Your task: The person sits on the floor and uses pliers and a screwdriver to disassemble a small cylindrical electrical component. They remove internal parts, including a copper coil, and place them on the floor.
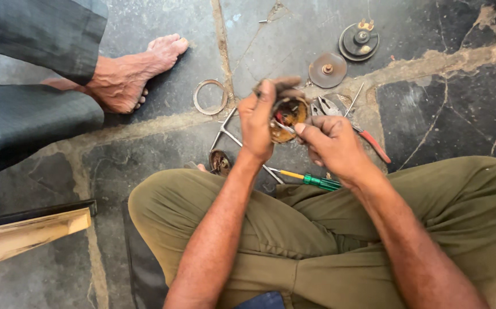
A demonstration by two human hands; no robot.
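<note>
The head view is showing a person sitting cross-legged on the stone floor (162, 143), with the left hand (256, 123) curling closed around a round, rusty motor-like part (287, 117) held above the knees. The right hand (331, 143) is pinching a thin metal tool against its open face, fingers (305, 130) nearly shut. The work is looking partway along: a ring (209, 96), two discs (328, 70) (359, 41), pliers (348, 123) and a green-handled screwdriver (311, 180) are lying on the floor nearby.

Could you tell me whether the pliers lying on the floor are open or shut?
Open: the pliers lie on the stone floor with their metal tips apart, just beyond the right hand.
</note>
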